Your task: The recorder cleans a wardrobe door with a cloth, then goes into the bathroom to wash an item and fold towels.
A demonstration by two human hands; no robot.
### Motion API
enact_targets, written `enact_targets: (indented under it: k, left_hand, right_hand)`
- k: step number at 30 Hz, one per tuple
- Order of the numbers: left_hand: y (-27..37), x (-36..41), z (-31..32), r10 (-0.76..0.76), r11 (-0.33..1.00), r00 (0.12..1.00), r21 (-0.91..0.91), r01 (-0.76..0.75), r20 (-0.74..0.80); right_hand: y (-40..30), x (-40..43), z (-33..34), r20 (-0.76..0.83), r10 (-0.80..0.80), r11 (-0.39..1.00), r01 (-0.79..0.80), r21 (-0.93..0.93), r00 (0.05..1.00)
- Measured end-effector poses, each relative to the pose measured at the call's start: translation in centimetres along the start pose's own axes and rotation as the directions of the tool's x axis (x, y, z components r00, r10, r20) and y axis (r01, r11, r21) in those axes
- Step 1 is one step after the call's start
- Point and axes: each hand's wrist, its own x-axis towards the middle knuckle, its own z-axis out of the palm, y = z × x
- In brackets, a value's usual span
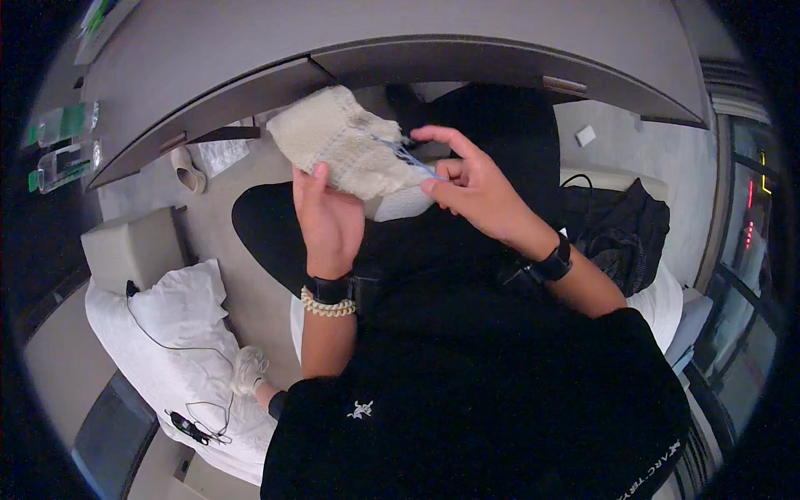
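A cream woven cloth piece (331, 137) with a ragged edge and thin blue lines is held up above the lap. My left hand (325, 206) grips its lower left side, thumb on top. At its right end, my right hand (469, 181) pinches blue threads (412, 159) between thumb and fingers; they run taut back to the cloth. The right index finger is raised. A paler, whitish cloth part (403, 203) hangs under the cream one; whether the two are joined cannot be told.
A grey desk (437, 25) with drawers spans the front. White bedding (181, 325) with a cable and a black adapter (189, 427) lies at left, near a beige box-shaped seat (134, 244). Dark clothing (625, 237) lies at right. A shoe (187, 172) and a white object (585, 135) are on the floor.
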Motion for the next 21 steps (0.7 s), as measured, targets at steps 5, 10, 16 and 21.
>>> enact_targets:
  k: [5,10,16,21]
  left_hand:
    - [1.6,0.1,-0.1,0.067,0.998,0.998,0.0,-0.067,0.022]
    - [2.8,-1.2,-1.0,0.08,0.996,0.996,-0.044,-0.078,0.046]
    - [4.1,-3.7,-1.9,-0.072,0.982,0.951,-0.147,0.121,0.301]
    - [4.7,-3.9,-0.5,-0.407,0.889,0.836,0.37,0.271,0.367]
  right_hand:
    - [2.2,0.5,-0.2,0.021,-0.016,0.999,0.017,-0.043,1.0]
    - [1.2,0.8,0.7,0.156,0.055,0.991,-0.035,-0.13,0.986]
    - [-0.3,1.9,0.6,0.23,-0.202,0.932,0.259,-0.253,0.952]
    - [-2.9,1.9,-1.4,0.297,-0.24,0.963,0.267,-0.05,0.924]
